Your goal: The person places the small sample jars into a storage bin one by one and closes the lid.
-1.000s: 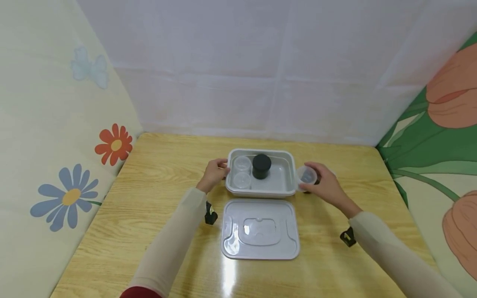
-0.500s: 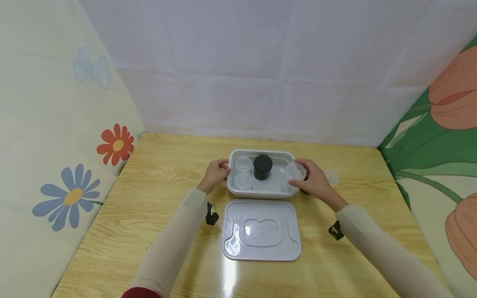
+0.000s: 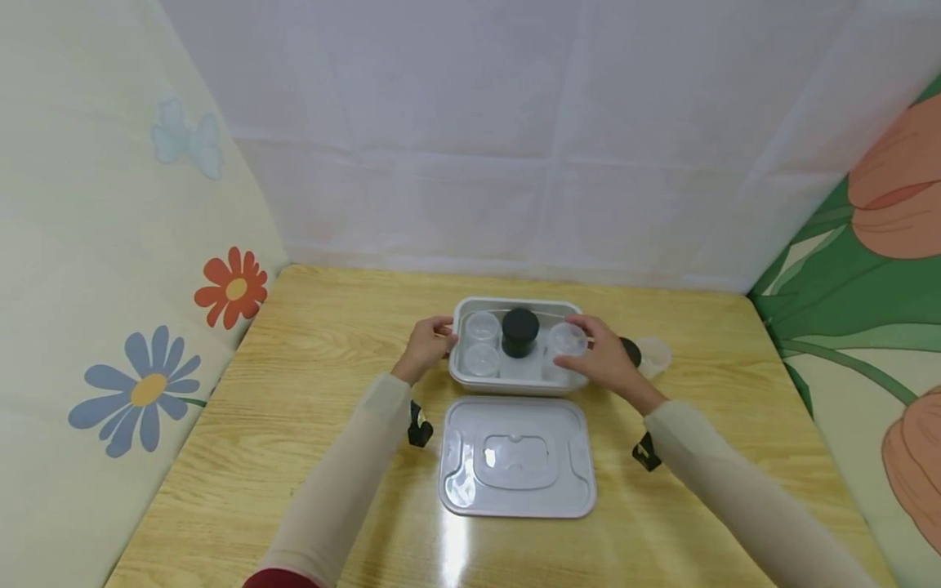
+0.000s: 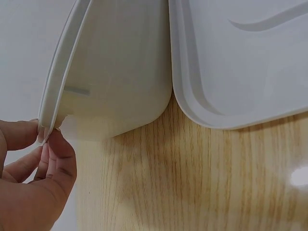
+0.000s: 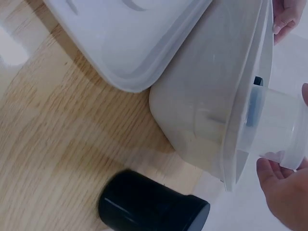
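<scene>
Near the frame's centre, the left hand (image 3: 425, 347) pinches the white rectangular tub (image 3: 518, 388) by its left rim, seemingly to steady it, while the right hand (image 3: 604, 358) grips a translucent plastic cup (image 3: 566, 336) near its top, probably for level control, over the tub's right end.

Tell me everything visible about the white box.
The white box is a rounded-corner rectangular tub with a flared rim and smooth, plastic-looking walls. It stands upright, open, on the wooden table beyond the lid. The left hand pinches its left rim. Inside are two clear containers at left and a black jar near the middle; the right hand holds a third clear container at the right end.
</scene>
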`<move>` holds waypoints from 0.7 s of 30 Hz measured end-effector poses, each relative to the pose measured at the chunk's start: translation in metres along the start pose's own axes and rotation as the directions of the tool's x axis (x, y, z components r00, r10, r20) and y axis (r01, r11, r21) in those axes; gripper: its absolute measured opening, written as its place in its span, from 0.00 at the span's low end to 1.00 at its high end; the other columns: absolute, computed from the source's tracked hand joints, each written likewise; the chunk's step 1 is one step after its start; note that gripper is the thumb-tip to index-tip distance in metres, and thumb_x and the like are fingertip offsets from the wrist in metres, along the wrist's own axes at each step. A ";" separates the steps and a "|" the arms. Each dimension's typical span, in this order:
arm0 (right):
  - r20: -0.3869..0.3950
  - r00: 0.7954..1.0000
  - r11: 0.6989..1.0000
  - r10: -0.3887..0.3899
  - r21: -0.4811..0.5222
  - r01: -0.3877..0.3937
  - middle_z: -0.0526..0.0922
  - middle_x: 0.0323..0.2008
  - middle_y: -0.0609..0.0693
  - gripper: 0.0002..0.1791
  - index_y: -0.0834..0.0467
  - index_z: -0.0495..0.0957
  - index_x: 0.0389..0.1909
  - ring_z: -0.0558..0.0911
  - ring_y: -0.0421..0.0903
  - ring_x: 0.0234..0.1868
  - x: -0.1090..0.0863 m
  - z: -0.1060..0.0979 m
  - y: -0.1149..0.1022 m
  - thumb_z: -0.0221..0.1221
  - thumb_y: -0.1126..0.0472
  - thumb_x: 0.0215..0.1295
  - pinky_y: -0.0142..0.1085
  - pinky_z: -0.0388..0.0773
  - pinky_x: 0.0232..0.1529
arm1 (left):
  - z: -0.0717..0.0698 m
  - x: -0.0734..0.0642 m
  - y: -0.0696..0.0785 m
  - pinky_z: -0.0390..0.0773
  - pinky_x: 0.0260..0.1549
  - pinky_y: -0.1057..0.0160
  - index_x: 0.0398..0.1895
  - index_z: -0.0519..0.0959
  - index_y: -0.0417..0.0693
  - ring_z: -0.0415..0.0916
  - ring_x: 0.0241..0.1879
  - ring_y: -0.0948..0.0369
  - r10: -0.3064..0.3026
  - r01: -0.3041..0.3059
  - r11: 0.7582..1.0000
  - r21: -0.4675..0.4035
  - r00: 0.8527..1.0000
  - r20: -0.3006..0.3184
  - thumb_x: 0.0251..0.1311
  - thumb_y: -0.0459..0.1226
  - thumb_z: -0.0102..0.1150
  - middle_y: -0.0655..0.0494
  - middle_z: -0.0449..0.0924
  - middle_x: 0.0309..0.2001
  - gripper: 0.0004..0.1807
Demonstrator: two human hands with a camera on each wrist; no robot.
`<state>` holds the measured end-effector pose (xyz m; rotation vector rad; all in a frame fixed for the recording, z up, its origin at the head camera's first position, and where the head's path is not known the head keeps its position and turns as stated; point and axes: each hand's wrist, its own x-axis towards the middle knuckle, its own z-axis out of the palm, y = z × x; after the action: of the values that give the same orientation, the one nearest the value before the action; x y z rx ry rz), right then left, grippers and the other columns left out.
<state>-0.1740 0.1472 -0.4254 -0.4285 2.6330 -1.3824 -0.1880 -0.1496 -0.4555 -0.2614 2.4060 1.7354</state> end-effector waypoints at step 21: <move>0.020 0.999 0.999 -0.026 -0.023 0.027 0.74 0.56 0.62 0.36 0.63 0.69 0.59 0.74 0.58 0.55 0.009 0.034 0.004 0.71 0.61 0.48 0.54 0.73 0.57 | 0.000 0.003 -0.003 0.80 0.26 0.73 0.61 0.70 0.31 0.70 0.28 0.65 -0.010 0.010 1.000 -0.004 1.000 0.006 0.61 0.25 0.51 0.48 0.70 0.37 0.22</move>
<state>-0.1748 0.1197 -0.4484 -0.4786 2.6395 -1.3495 -0.1902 -0.1504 -0.4594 -0.2677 2.3935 1.7340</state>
